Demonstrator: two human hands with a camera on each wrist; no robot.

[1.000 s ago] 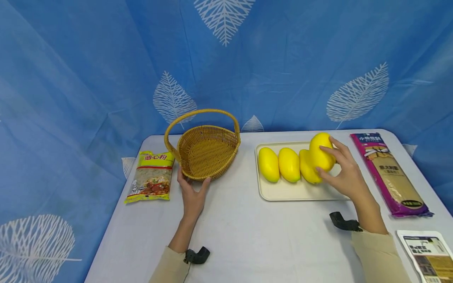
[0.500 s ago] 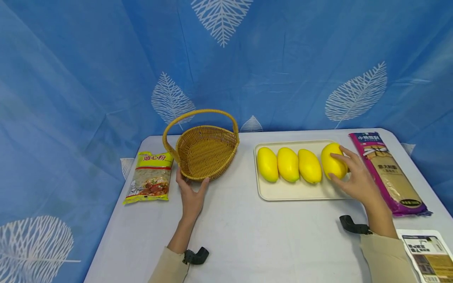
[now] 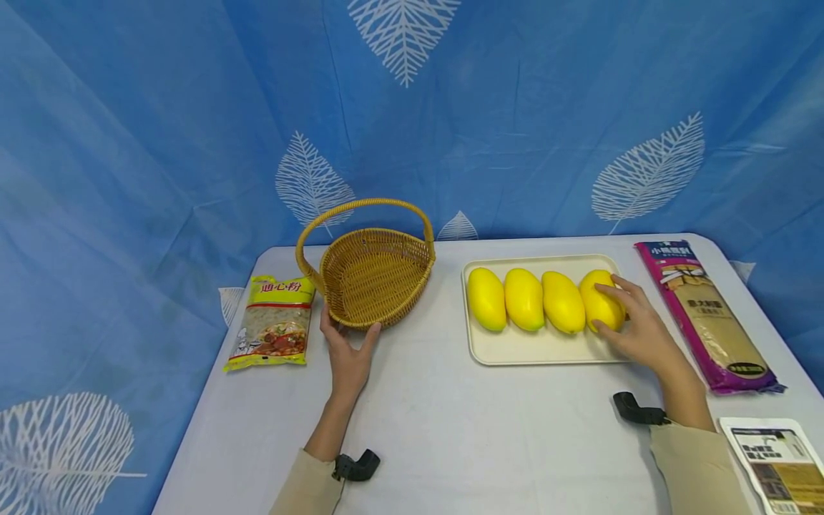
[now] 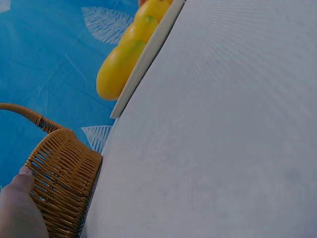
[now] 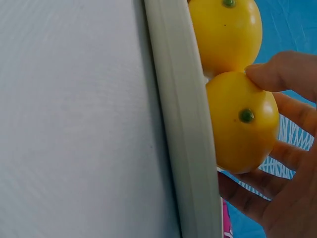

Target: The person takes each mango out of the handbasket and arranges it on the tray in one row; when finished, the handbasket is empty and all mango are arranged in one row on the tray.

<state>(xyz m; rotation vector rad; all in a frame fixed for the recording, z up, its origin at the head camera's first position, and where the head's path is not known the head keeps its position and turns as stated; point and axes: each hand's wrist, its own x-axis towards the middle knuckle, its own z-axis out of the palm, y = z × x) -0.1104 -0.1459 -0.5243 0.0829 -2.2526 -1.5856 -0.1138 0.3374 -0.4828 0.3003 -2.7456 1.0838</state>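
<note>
My right hand (image 3: pixel 637 325) holds the rightmost yellow mango (image 3: pixel 600 300) in the cream tray (image 3: pixel 528 350). In the right wrist view its thumb (image 5: pixel 277 74) lies on top near the neighbouring mango (image 5: pixel 225 39), and the fingers reach round the far side. The mangoes lie side by side in one row. At the left, my left hand (image 3: pixel 349 361) holds the near end of a wicker basket (image 3: pixel 380 286) with an arched handle, fingers and thumb spread around it. In the left wrist view the thumb (image 4: pixel 22 183) presses on the woven wall; the other fingers are hidden. Nothing lies inside the basket.
A yellow macaroni bag (image 3: pixel 273 322) lies left of the basket. To the right of the tray is a long purple spaghetti packet (image 3: pixel 704 315). A white-edged pouch (image 3: pixel 775 458) sits at the near right corner. A blue leaf-patterned cloth (image 3: pixel 515 143) hangs behind the white table (image 3: pixel 476 429).
My right hand has carried its mango rightward and down from above the third one into the tray, then slightly left beside the others. The left hand and basket have stayed put.
</note>
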